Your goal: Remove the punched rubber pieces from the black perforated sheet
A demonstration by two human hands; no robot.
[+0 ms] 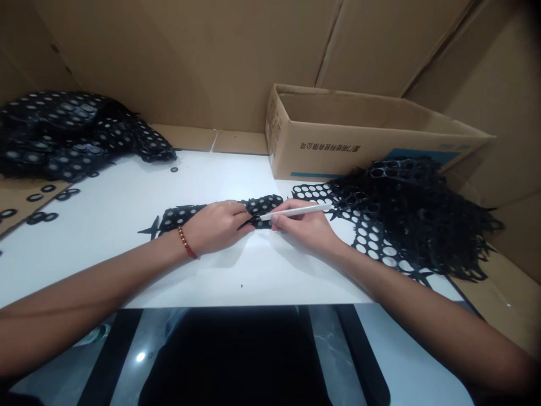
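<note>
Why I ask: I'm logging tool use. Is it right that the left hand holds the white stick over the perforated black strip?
No. The head view shows the right hand holding the white stick; the left hand presses on the perforated black strip.

Left hand (pixel 215 226) flat, palm down; right hand (pixel 302 226) fingers pinched shut.

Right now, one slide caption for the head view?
Left hand pins a black perforated strip on the white board; right hand works a white stick tool.
</note>
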